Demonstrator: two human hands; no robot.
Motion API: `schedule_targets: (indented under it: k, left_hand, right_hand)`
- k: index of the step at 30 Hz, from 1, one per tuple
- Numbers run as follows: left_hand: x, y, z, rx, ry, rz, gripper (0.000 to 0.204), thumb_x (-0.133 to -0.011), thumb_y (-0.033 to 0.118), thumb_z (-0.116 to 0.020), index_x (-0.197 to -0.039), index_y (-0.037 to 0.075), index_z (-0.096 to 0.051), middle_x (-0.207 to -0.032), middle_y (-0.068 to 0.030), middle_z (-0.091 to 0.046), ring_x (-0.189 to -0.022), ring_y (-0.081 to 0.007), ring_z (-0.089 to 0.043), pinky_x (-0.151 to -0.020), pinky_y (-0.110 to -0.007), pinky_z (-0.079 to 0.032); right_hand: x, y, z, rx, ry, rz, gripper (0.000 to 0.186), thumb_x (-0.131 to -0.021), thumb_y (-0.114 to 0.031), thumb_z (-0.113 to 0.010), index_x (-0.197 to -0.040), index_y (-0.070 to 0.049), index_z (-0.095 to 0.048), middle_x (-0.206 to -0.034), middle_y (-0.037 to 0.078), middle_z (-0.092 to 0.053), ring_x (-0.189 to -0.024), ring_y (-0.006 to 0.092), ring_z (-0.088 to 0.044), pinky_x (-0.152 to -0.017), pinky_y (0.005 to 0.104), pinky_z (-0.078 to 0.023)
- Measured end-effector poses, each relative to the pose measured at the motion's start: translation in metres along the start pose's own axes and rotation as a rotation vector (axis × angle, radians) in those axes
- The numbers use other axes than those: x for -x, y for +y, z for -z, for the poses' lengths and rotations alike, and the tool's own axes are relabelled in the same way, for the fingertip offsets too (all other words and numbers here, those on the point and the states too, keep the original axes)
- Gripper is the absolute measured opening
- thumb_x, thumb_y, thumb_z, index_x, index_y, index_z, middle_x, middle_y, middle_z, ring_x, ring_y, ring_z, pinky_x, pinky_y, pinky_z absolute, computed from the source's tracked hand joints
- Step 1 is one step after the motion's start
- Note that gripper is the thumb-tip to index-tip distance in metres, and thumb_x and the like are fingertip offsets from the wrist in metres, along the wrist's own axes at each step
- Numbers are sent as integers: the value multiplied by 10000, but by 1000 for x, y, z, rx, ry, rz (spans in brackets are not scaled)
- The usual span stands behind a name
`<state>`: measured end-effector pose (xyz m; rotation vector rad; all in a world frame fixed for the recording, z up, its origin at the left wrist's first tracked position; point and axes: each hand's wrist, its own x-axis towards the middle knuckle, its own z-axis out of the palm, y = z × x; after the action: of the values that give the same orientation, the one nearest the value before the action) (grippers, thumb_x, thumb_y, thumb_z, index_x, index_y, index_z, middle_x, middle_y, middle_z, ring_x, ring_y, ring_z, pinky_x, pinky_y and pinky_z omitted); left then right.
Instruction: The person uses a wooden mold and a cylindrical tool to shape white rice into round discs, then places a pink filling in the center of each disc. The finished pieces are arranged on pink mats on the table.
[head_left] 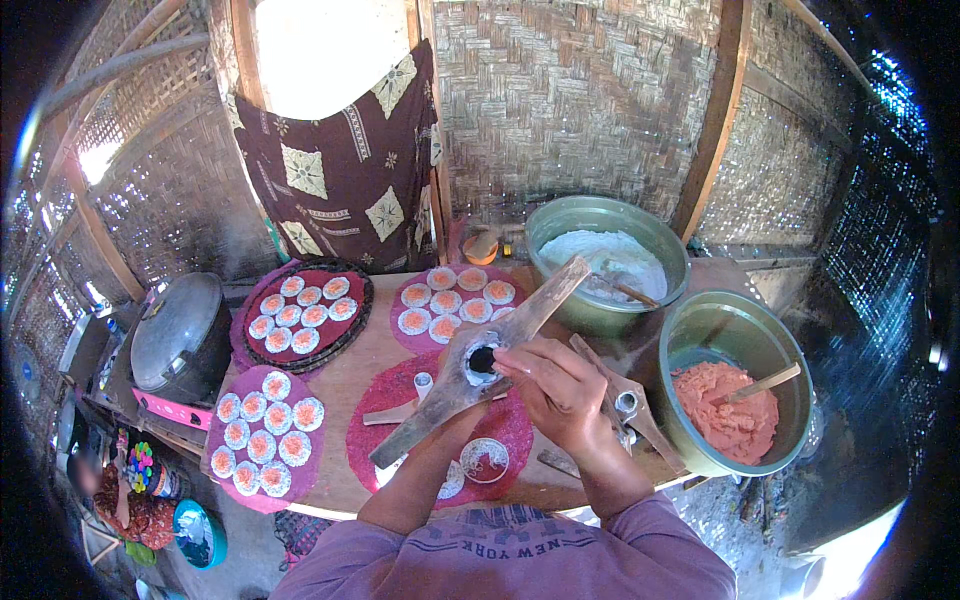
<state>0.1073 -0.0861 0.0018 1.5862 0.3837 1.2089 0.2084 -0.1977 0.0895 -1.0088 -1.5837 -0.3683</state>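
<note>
Now the wooden press hangs mid-view over the red mat, and the right hand's bunched fingertips work at its dark hole, any pinched bit impossible to make out. The left hand comes under from seven o'clock, grip hidden. Probably filling or clearing; next wants steady, centred pressure, pink dough waiting near three.

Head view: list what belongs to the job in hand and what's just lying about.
Likely part of the job: held wooden tool, white mixture, pink mixture, topped white rounds.
Seemingly just lying about: teal bucket, multicoloured cluster at lower left.
</note>
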Motion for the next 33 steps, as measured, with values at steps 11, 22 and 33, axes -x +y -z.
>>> schedule_targets:
  k: [11, 22, 33]
  left_hand:
    - [2, 3, -2, 33, 1, 31, 359, -802, 69, -711, -1117, 46, -541, -1007, -61, -605, -904, -164, -593, -782, -310, -497]
    - [3, 8, -2, -71, -102, -20, 356, -821, 73, -703, -1131, 42, -531, -1031, -60, -598, -938, -148, -586, -801, -295, -493]
    - [1, 10, 0, 192, -42, 170, 355, -838, 91, -691, -1146, 53, -520, -1050, -64, -594, -936, -162, -587, -813, -299, -494]
  right_hand:
    - [0, 3, -1, 21, 15, 15, 238, -723, 41, -762, -946, -9, -695, -872, 123, -675, -758, 218, -665, -642, 302, -533]
    - [1, 4, -11, 36, 99, -89, 176, -712, -10, -806, -842, -6, -686, -731, 102, -636, -612, 176, -607, -536, 279, -480]
    - [-11, -3, 2, -63, -72, -137, 133, -759, 5, -742, -876, -15, -683, -834, 110, -675, -750, 241, -669, -665, 323, -522]
